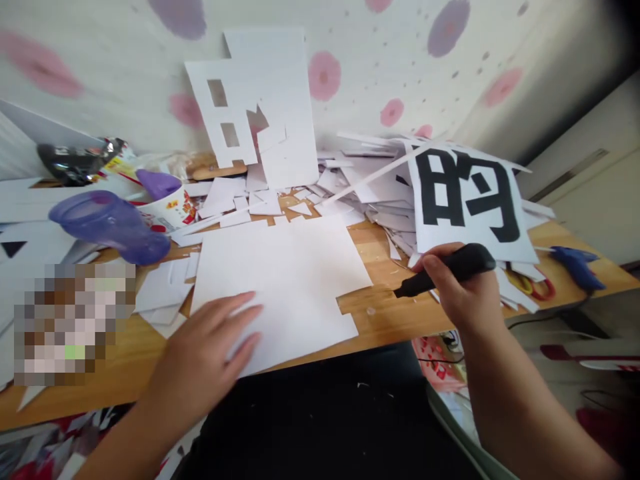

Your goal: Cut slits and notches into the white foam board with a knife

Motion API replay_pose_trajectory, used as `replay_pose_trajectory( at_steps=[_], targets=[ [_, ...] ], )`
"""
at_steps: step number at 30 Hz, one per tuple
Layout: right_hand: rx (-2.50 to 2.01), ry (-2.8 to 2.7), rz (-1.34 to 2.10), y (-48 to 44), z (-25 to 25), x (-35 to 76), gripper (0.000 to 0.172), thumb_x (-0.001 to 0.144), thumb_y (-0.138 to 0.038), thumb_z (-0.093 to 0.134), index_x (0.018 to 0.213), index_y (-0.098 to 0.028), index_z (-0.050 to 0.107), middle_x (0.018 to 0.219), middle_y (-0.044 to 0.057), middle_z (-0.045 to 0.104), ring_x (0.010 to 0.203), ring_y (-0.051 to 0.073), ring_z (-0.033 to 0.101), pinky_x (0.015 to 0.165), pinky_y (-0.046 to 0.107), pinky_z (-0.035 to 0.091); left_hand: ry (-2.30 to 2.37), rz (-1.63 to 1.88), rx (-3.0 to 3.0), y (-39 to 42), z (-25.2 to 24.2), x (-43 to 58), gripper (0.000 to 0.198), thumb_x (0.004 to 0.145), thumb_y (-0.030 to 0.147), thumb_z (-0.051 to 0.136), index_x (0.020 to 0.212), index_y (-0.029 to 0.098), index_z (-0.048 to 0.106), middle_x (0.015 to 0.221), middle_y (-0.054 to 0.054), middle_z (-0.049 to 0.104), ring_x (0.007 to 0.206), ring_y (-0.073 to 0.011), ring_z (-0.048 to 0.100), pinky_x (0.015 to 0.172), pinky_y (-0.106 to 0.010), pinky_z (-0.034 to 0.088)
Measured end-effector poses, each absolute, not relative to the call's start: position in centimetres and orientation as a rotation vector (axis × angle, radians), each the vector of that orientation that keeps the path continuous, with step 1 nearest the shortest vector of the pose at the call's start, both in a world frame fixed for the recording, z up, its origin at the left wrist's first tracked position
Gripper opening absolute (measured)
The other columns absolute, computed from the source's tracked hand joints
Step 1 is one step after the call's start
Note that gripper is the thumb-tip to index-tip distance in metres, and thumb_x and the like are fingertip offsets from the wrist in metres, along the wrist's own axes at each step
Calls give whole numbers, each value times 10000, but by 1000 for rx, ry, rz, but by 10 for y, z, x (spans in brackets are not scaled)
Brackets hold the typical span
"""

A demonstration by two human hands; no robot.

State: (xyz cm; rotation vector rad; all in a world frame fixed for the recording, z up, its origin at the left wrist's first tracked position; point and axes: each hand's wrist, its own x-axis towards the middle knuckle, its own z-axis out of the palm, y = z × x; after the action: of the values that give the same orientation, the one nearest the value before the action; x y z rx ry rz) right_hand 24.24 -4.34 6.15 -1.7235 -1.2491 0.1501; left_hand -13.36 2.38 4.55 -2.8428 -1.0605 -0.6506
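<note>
My left hand (210, 340) lies with its fingers spread on a white foam-like sheet (285, 260) that has a notch cut in its right edge. In my right hand (465, 293) is a black knife-like tool (440, 272) with a thick rounded end. Its narrow tip points left over the bare wood, just right of the notch, and I cannot make out a blade. To the right, a printed sheet (427, 235) with a large black character leans on white scraps. Behind the flat sheet, a white board (290, 80) with cut-out openings stands against the wall.
White scraps (225, 193) cover much of the wooden table (380, 257). At left stand a purple translucent vessel (110, 223) and a paper cup (173, 207). A blue glue gun (575, 263) and scissors (543, 288) lie at right. A blurred-out patch hides something at front left.
</note>
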Motion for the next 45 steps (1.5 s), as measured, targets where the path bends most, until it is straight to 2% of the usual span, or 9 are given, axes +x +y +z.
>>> replay_pose_trajectory(
  at_steps=[8,12,15,19,23,27,30,34,45],
  targets=[
    [-1928,-1593,259,-54,55,259,366,843,-584,630,854,-232,730,849,56,724,802,250,690,732,376,534,-824,6,-3153,18,21,-39,784,811,505,733,1468,175,461,1578,-137,363,1444,-382,340,1128,-589,349],
    [-2015,-1382,501,-62,59,265,405,816,-616,666,854,-221,744,543,3,615,510,174,607,497,286,494,-865,62,-3189,18,7,-37,943,731,540,787,1517,214,380,1621,-115,252,1484,-420,216,1142,-686,223],
    [-1937,-1234,707,-66,64,264,418,780,-563,741,991,-203,729,468,-34,549,412,136,525,400,241,431,-877,10,-3192,16,0,-39,969,725,502,788,1536,229,334,1640,-91,210,1505,-397,151,1169,-676,131],
    [-1666,-1041,892,-65,59,248,375,701,-434,856,976,-225,710,637,-1,654,528,130,589,488,226,494,-878,-77,-3187,13,-4,-42,897,798,494,705,1552,250,285,1662,-52,152,1524,-350,81,1196,-627,63],
    [-1329,-987,981,-62,34,223,376,692,-407,867,988,-251,696,713,4,670,600,145,606,550,255,502,-890,-98,-3194,12,-4,-42,891,794,516,699,1547,262,297,1665,-67,154,1517,-390,72,1192,-634,81],
    [-1293,-945,818,-59,10,203,256,802,-436,761,954,-247,678,656,-16,643,549,135,590,517,242,476,-945,-92,-3191,12,0,-39,943,734,507,771,1531,265,327,1652,-162,161,1512,-402,106,1190,-619,124],
    [-1482,-1047,526,-58,3,192,195,782,-340,766,910,-236,662,706,-7,674,587,149,634,545,249,516,-956,-82,-3213,12,1,-38,984,699,503,803,1527,263,328,1638,-224,150,1506,-413,119,1182,-620,143],
    [-1551,-1336,300,-57,5,184,278,761,-225,721,1021,-253,625,879,18,716,689,182,686,621,291,575,-952,-111,-3211,12,-1,-38,945,735,481,770,1533,259,315,1638,-234,132,1508,-415,92,1178,-632,136],
    [-1373,-1779,39,-51,13,185,415,793,-137,688,1185,-234,591,961,79,699,772,202,716,650,297,600,-930,-153,-3211,12,-4,-40,919,751,474,755,1529,253,316,1637,-243,124,1510,-409,78,1182,-625,120]
  ],
)
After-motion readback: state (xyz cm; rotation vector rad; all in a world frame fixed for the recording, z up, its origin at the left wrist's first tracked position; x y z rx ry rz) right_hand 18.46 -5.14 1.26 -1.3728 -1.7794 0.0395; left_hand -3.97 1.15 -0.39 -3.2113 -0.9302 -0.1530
